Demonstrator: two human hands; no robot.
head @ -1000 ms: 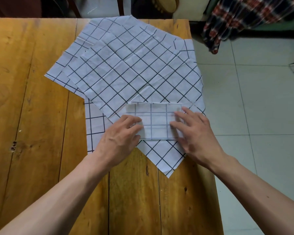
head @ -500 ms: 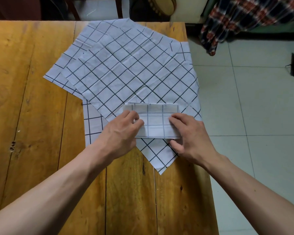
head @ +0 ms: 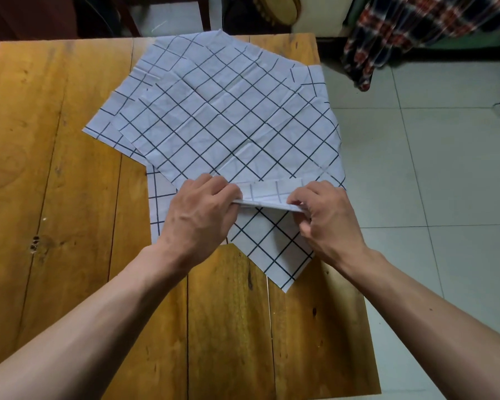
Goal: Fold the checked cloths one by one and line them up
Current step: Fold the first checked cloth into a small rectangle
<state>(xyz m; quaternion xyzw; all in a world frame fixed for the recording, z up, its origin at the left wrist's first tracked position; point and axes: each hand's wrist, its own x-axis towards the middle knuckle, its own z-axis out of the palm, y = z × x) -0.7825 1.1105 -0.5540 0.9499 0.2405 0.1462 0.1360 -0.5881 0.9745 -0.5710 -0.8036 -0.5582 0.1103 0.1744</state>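
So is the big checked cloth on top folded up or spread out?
Spread out. The top checked cloth lies flat and open, creased, under the small folded cloth.

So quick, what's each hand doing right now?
Left hand: fingers pinch the left end of the small folded white checked cloth.
Right hand: fingers pinch its right end.

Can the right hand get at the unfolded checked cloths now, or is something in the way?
Probably not freely: the right hand and left hand both pinch the folded cloth, which lies over the unfolded checked cloths.
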